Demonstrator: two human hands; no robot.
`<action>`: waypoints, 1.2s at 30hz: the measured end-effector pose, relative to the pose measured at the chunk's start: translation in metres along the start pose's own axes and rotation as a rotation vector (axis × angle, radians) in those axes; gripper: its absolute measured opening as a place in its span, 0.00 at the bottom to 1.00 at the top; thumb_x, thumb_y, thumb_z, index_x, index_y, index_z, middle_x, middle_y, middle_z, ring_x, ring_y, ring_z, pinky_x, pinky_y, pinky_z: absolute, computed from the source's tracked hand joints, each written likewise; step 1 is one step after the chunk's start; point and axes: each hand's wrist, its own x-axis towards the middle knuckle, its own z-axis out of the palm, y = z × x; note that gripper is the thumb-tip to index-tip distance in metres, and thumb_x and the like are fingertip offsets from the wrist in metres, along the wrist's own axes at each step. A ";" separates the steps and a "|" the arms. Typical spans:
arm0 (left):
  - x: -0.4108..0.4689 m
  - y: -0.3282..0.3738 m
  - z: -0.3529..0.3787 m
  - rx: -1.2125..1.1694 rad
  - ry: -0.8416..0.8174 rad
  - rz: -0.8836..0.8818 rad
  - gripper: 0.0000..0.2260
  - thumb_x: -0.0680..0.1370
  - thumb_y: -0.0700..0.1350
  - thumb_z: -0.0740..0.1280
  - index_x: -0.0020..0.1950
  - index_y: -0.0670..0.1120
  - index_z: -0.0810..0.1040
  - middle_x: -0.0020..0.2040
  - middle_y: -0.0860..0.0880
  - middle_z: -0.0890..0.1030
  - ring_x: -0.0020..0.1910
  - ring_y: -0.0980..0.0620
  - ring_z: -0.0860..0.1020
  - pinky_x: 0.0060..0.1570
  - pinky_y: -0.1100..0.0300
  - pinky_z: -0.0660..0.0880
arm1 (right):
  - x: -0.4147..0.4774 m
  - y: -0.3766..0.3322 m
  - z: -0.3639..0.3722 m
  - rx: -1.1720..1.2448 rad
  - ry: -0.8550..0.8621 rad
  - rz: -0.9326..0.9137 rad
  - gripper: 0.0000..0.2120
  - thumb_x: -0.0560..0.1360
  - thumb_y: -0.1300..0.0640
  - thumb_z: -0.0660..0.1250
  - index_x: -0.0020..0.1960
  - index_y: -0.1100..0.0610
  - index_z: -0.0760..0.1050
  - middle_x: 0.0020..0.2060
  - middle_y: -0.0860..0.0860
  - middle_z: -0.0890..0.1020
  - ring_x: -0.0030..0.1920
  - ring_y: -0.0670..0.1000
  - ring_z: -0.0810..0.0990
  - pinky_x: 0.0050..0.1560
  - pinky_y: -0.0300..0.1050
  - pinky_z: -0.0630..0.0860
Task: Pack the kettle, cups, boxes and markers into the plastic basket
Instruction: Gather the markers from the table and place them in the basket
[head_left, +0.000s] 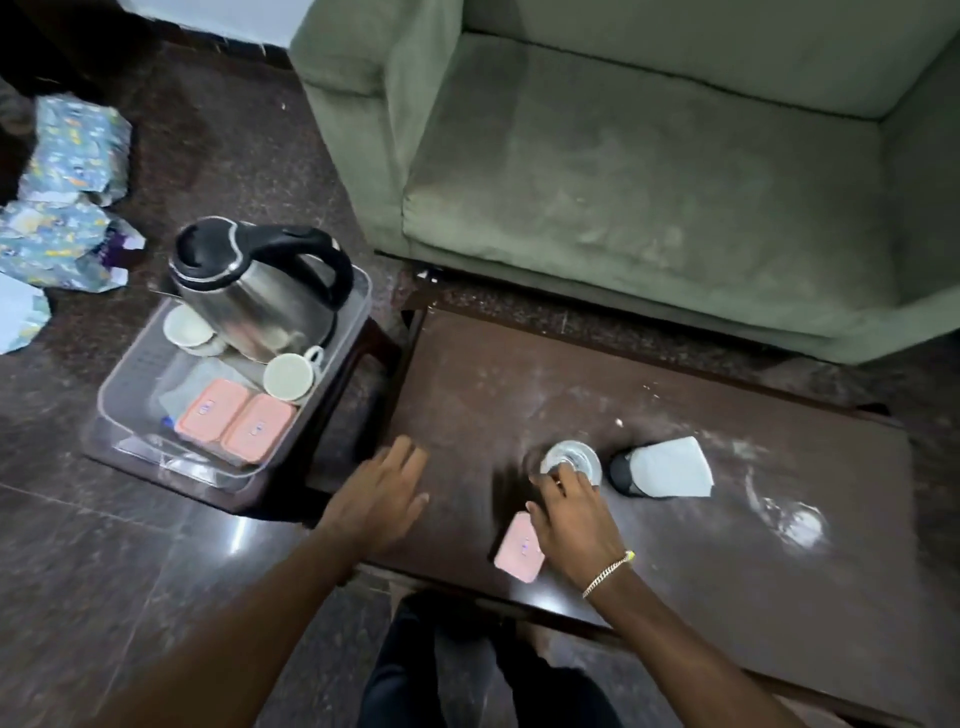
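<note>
Here, lower centre, the right hand (569, 512) has its fingers (563, 475) pinching a glass (571, 460); the left hand (382, 493) hovers with fingers spread over the surface (727, 519).

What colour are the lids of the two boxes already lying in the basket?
Salmon pink, both boxes side by side in the clear plastic basket; head view.

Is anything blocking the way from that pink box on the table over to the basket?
Nothing visible does. The pink box lies by the right hand; only bare table and the open left hand lie toward the basket.
</note>
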 end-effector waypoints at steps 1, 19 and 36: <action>0.002 0.018 0.012 -0.009 -0.051 0.029 0.25 0.78 0.56 0.65 0.72 0.46 0.68 0.68 0.43 0.69 0.62 0.39 0.77 0.58 0.45 0.79 | -0.010 0.015 0.003 0.012 -0.011 0.037 0.15 0.75 0.54 0.69 0.60 0.58 0.79 0.56 0.58 0.79 0.53 0.63 0.79 0.51 0.57 0.79; 0.031 0.145 0.107 0.035 -0.327 0.202 0.49 0.70 0.43 0.78 0.82 0.52 0.50 0.82 0.51 0.54 0.69 0.43 0.71 0.64 0.46 0.76 | -0.086 0.110 0.106 0.367 -0.188 0.504 0.54 0.57 0.38 0.82 0.75 0.52 0.60 0.64 0.53 0.64 0.58 0.60 0.73 0.62 0.55 0.76; 0.020 0.121 0.082 -0.057 -0.282 0.217 0.45 0.70 0.40 0.75 0.81 0.50 0.54 0.78 0.51 0.60 0.64 0.44 0.72 0.66 0.48 0.75 | -0.097 0.098 0.085 0.226 -0.065 0.391 0.43 0.64 0.40 0.76 0.72 0.57 0.65 0.59 0.53 0.67 0.57 0.57 0.70 0.56 0.52 0.77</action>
